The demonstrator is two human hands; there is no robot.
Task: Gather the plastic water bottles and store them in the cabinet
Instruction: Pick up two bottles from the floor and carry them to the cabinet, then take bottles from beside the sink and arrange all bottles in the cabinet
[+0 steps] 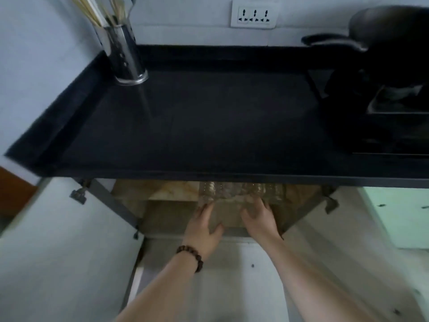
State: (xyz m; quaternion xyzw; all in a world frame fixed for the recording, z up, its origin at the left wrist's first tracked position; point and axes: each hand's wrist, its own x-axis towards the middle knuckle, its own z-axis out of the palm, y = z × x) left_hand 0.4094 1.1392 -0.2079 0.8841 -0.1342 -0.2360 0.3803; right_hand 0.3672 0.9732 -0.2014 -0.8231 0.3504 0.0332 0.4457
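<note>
Bottles: we see clear plastic bottles [241,194] lying inside the open cabinet [130,212].
Left hand [205,226]: fingers straight, touching them.
Right hand [260,219]: likewise spread, gripping nothing.

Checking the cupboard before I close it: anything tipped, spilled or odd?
Nothing stands out. Clear bottles sit in a row inside the open cabinet, both hands against them. No spill visible; the interior is dim.

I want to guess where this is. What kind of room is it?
Most likely a kitchen. A black counter holds a metal cup of chopsticks, a dark pan sits at the right, and below, both hands reach toward plastic bottles in an open cabinet.
</note>
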